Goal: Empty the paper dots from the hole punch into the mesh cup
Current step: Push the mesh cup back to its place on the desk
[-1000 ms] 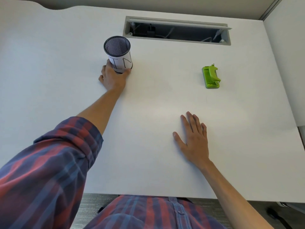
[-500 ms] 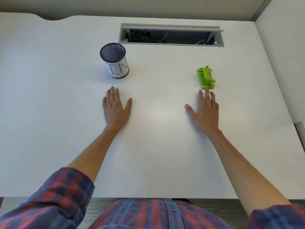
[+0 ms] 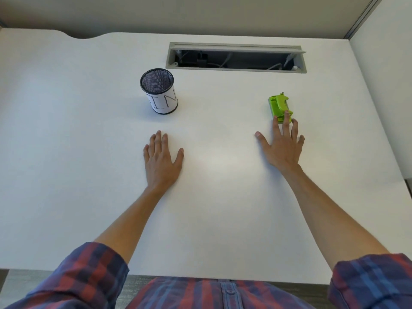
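A black mesh cup [image 3: 159, 91] with a white paper label stands upright on the white desk, left of centre. A small lime-green hole punch [image 3: 279, 105] lies on the desk to the right. My left hand [image 3: 161, 160] rests flat on the desk just in front of the cup, holding nothing. My right hand [image 3: 282, 146] is spread open, its fingertips reaching the near end of the hole punch without gripping it.
A long open cable slot [image 3: 236, 58] with wires inside runs along the back of the white desk [image 3: 223, 197]. A partition wall [image 3: 383, 63] rises at the right edge. The desk's front edge is close to my body.
My left hand let go of the cup and pulled back flat onto the desk. My right hand moved forward and right until its fingertips reached the hole punch.
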Tool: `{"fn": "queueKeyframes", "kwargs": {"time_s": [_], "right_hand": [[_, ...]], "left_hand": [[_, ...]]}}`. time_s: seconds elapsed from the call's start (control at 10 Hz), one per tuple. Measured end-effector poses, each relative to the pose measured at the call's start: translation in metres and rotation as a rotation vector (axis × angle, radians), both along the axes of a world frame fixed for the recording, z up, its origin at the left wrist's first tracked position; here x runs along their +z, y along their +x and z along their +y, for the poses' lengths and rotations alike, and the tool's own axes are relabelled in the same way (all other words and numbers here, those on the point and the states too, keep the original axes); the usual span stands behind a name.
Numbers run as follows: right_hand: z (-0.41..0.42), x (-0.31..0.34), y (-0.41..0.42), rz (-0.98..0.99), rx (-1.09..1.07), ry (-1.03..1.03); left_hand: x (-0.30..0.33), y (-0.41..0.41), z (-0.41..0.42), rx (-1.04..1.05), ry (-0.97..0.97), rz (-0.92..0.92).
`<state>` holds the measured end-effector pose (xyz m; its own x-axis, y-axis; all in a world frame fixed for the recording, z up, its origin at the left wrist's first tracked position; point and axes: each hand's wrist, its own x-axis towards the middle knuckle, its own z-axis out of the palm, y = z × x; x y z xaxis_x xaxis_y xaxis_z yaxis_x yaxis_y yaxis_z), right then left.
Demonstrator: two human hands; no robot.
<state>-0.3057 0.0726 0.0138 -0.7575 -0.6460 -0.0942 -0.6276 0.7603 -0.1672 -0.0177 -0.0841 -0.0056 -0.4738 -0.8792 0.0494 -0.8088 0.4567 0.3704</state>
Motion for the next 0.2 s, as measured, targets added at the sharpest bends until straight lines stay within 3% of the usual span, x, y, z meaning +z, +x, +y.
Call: {"fn": "queueKeyframes", "kwargs": {"time_s": [0.2], "right_hand": [[-0.0029,0.0001,0.0029,-0.009,0.006,-0.05]], "left_hand": [[0.002,-0.001,0.0005,0.016,-0.003,0.034]]}}
